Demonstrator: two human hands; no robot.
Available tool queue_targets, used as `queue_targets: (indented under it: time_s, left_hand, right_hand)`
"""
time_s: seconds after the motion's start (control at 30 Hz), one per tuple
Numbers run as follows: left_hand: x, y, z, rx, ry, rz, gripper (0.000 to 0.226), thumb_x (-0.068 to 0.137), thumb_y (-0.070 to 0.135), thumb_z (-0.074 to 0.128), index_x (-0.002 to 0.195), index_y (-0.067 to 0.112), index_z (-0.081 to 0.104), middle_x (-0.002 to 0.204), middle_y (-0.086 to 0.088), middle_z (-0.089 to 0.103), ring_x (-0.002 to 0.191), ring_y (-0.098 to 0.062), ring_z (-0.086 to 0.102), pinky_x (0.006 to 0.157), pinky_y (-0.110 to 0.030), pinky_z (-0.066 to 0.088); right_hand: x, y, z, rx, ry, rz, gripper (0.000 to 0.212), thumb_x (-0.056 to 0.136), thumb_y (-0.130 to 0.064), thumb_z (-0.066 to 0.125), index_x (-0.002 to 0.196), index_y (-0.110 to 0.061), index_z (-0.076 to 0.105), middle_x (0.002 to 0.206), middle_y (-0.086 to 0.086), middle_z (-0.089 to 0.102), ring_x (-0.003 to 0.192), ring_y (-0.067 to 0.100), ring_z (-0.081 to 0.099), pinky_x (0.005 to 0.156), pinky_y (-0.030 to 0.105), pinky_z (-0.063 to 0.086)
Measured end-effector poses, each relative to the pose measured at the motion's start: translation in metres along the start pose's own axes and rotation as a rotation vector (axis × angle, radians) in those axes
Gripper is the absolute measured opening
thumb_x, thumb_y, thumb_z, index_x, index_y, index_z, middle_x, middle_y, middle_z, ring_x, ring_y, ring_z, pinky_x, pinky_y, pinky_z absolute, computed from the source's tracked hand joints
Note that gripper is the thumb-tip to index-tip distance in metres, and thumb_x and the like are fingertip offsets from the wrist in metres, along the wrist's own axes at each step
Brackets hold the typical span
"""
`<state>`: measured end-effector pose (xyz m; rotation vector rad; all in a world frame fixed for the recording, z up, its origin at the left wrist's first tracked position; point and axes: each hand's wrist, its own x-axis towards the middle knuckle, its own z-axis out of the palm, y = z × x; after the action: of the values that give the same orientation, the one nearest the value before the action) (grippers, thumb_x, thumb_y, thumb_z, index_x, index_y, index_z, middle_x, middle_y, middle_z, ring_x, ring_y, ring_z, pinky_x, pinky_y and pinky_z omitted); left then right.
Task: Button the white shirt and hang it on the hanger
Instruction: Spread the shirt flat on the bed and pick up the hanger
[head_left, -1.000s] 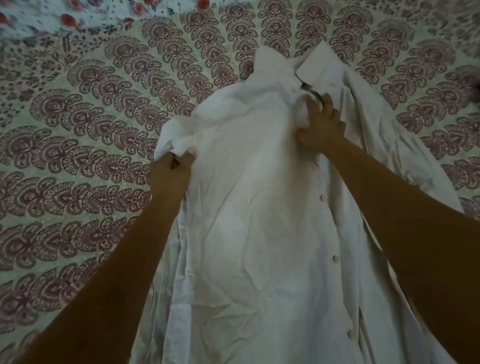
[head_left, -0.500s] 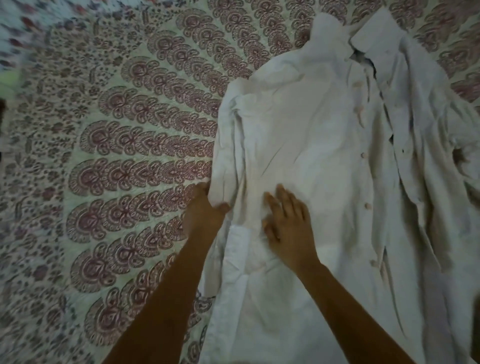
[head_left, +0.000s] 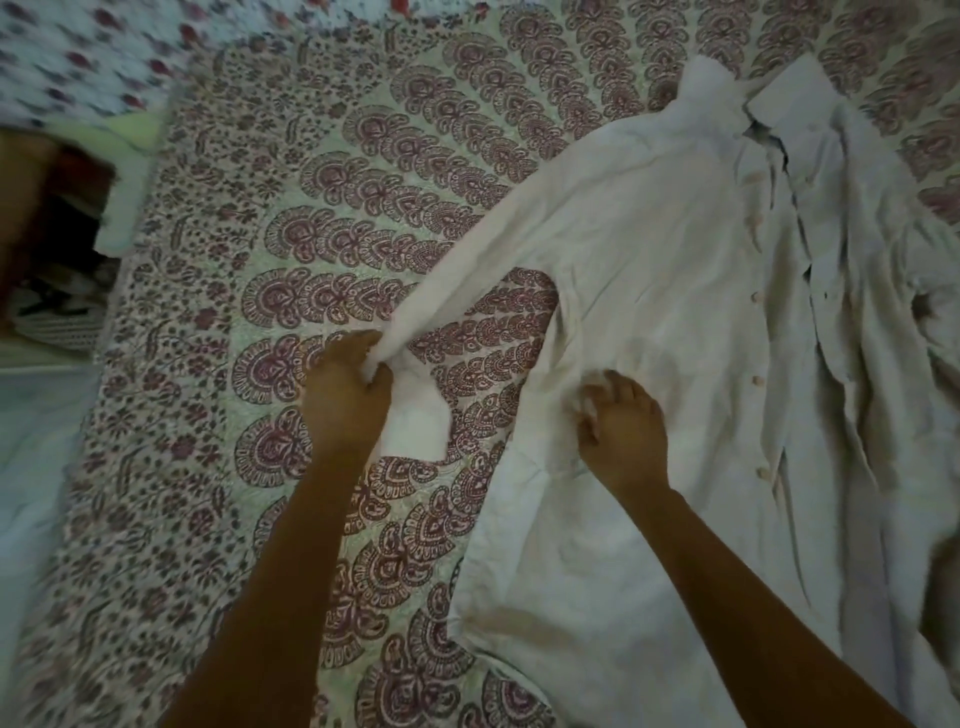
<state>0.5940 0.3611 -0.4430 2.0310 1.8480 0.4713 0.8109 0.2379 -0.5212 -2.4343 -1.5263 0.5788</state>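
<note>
White shirt (head_left: 675, 312): lies front up on the bed, hem nearest the person and collar farthest; the front looks unbuttoned.
Right hand (head_left: 621, 431): on the shirt's body, just inside its side seam. The fingers are curled and blurred, so I cannot tell whether the grip pinches cloth or only presses it down.
Left hand (head_left: 345, 400): just off the shirt's left edge, grip closed round the sleeve (head_left: 467, 275) near its end. The sleeve is drawn out and away from the body, and the cuff (head_left: 418, 415) hangs below the fist.
Buttons (head_left: 756, 381): a row down one front edge, beyond the right hand. The other front panel lies rumpled on the far side of that row.
Collar (head_left: 789, 93): at the shirt's far end, standing up unevenly.
Risk, dragging: a hard pull on the sleeve would likely slide the whole shirt sideways if the right hand is not pinning it, and would skew the two front edges.
Risk, mismatch: with the far panel bunched, a button could easily go into the wrong hole unless the edges are first laid alongside each other.
Risk, creasing: smoothing over folded cloth may set new wrinkles.
Bedspread (head_left: 311, 208): patterned in red-brown, under and all around the shirt.
Floral cloth (head_left: 78, 52): well beyond the sleeve, at the bed's far corner.
Bed edge (head_left: 119, 208): well to the sleeve's side, with dark clutter below.
Hanger: not in view.
In the way: nothing lies on the shirt but the hands; only its own rumpled panel hampers buttoning.
</note>
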Motion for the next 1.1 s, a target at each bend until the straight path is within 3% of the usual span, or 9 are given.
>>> queue_targets:
  time_s: [0.1,0.17,0.3,0.43,0.5,0.63,0.83,0.97,1.1]
  left_hand:
    - [-0.014,-0.013,-0.005,-0.156,-0.555,-0.044,0.016,0.086,0.012,0.064,0.100,0.009,0.068,0.080,-0.004,0.071,0.065,-0.013,0.062,0.064,-0.026,0.051]
    - [-0.027,-0.014,-0.010,-0.301,-0.662,-0.102,0.007,0.086,0.018,0.065,0.092,0.019,0.069,0.073,0.010,0.067,0.061,-0.001,0.062,0.059,-0.020,0.050]
    - [-0.035,-0.016,-0.021,-0.600,-0.595,-0.265,0.013,0.092,0.022,0.054,0.097,0.017,0.064,0.091,-0.006,0.068,0.084,-0.020,0.065,0.074,-0.031,0.052]
    - [-0.029,-0.027,-0.031,-0.603,-0.494,-0.197,0.023,0.092,0.026,0.055,0.094,0.004,0.058,0.083,-0.019,0.060,0.075,-0.022,0.058,0.070,-0.035,0.048]
    - [-0.024,-0.036,-0.034,-0.580,-0.372,-0.218,0.011,0.089,0.024,0.060,0.095,0.015,0.059,0.083,-0.007,0.063,0.072,-0.016,0.057,0.065,-0.029,0.047]
    - [-0.019,-0.067,-0.035,-0.275,-0.132,-0.294,0.024,0.086,0.020,0.065,0.109,0.017,0.060,0.100,-0.003,0.067,0.087,-0.017,0.060,0.073,-0.026,0.046]
    - [-0.041,-0.086,-0.025,-0.494,-0.535,-0.286,0.039,0.087,0.028,0.062,0.124,0.023,0.050,0.123,0.001,0.056,0.111,-0.018,0.052,0.093,-0.036,0.040]
    - [-0.055,-0.093,-0.010,-0.648,-0.597,-0.243,0.072,0.077,0.023,0.074,0.137,0.030,0.034,0.124,0.011,0.050,0.109,-0.006,0.051,0.086,-0.030,0.048]
    - [-0.057,-0.096,0.003,-0.527,-0.511,-0.198,0.029,0.084,0.020,0.067,0.111,0.018,0.061,0.105,-0.001,0.064,0.092,-0.011,0.059,0.080,-0.032,0.050]
  right_hand:
    - [-0.013,-0.026,0.003,0.293,0.087,-0.126,0.031,0.081,-0.011,0.055,0.110,-0.004,0.063,0.113,0.016,0.062,0.100,0.033,0.059,0.085,0.032,0.046]
    - [-0.018,-0.048,0.009,0.612,-0.041,-0.003,0.027,0.087,-0.016,0.052,0.109,-0.006,0.063,0.097,0.011,0.065,0.092,0.025,0.060,0.082,0.025,0.044]
    - [-0.020,-0.087,0.018,1.153,-0.357,0.319,0.021,0.091,-0.038,0.049,0.092,-0.019,0.058,0.085,0.002,0.059,0.083,0.019,0.056,0.084,0.035,0.043]
    - [-0.027,-0.118,0.012,1.360,-0.594,0.229,0.046,0.090,-0.050,0.047,0.117,-0.016,0.059,0.106,-0.001,0.067,0.096,0.017,0.064,0.080,0.032,0.051]
    - [-0.031,-0.134,0.013,1.391,-0.573,0.221,0.030,0.092,-0.033,0.054,0.115,-0.015,0.061,0.112,0.003,0.067,0.105,0.023,0.063,0.080,0.032,0.055]
    - [-0.025,-0.147,0.027,1.598,-0.372,0.558,0.014,0.094,-0.013,0.050,0.105,-0.015,0.058,0.109,0.008,0.063,0.101,0.027,0.059,0.078,0.039,0.050]
    - [-0.023,-0.137,0.033,2.027,-0.502,0.700,0.019,0.096,-0.013,0.040,0.104,-0.011,0.058,0.083,0.002,0.072,0.076,0.015,0.068,0.072,0.033,0.056]
    - [-0.028,-0.134,0.041,2.096,-0.491,0.611,0.022,0.091,-0.012,0.046,0.095,-0.008,0.068,0.078,0.010,0.071,0.086,0.023,0.065,0.101,0.042,0.045]
    - [-0.031,-0.133,0.041,2.022,-0.497,0.602,0.025,0.092,-0.013,0.043,0.097,-0.007,0.066,0.083,0.008,0.072,0.089,0.024,0.062,0.100,0.046,0.040]
